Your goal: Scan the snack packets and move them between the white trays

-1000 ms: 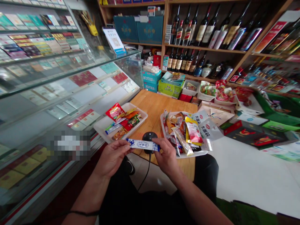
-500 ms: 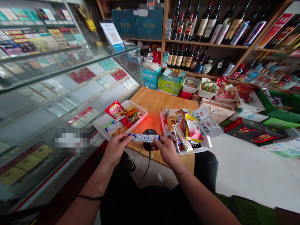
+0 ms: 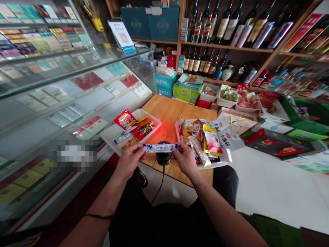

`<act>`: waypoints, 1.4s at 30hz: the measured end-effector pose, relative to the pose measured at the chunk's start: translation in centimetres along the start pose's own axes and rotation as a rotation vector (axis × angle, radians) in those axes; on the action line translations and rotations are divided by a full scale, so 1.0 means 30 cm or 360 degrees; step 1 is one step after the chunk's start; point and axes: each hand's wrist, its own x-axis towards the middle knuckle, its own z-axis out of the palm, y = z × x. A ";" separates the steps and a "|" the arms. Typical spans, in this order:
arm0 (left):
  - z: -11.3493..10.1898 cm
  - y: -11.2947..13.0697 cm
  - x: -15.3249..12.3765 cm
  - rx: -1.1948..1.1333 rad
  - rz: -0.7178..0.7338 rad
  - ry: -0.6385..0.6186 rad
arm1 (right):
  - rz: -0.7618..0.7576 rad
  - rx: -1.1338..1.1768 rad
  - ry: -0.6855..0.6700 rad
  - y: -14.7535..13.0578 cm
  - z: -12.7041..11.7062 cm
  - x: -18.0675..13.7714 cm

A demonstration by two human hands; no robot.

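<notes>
A wooden table [image 3: 168, 113] is being lit by a red glow near its middle. Two white trays are being carried on it: the left tray [image 3: 109, 137] is being filled with a few snack packets, and the right tray [image 3: 216, 165] is being heaped with many more. A glass display case [image 3: 64, 89] lined with flat cartons is being seen on the left, just beside the table. Wine bottles [image 3: 226, 29] are being kept in rows on wooden shelves [image 3: 231, 52] behind. Teal boxes [image 3: 166, 84] and a green box [image 3: 185, 94] are being stacked at the table's far edge.
</notes>
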 end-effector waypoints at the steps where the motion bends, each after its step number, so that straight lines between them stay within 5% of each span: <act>1: 0.001 0.002 -0.002 0.0012 -0.0002 0.0021 | -0.0022 -0.0049 0.0008 0.002 -0.005 -0.002; 5: 0.003 0.009 -0.011 0.0041 -0.0001 0.0065 | -0.0101 -0.0254 0.0071 -0.008 -0.022 -0.010; 14: 0.025 0.047 -0.028 0.0014 0.0219 0.0051 | -0.0115 0.0067 0.0002 -0.020 -0.025 -0.018; 30: 0.040 0.031 -0.030 0.0213 0.0307 0.0019 | -0.0167 -0.0034 0.0079 -0.008 -0.022 -0.014; 37: 0.029 0.037 -0.033 0.0218 0.0294 -0.0075 | -0.0120 0.0007 0.0007 -0.028 -0.022 -0.023; 42: 0.032 0.044 -0.030 0.0209 0.0327 -0.0149 | -0.0149 -0.0429 -0.0301 -0.078 -0.023 -0.047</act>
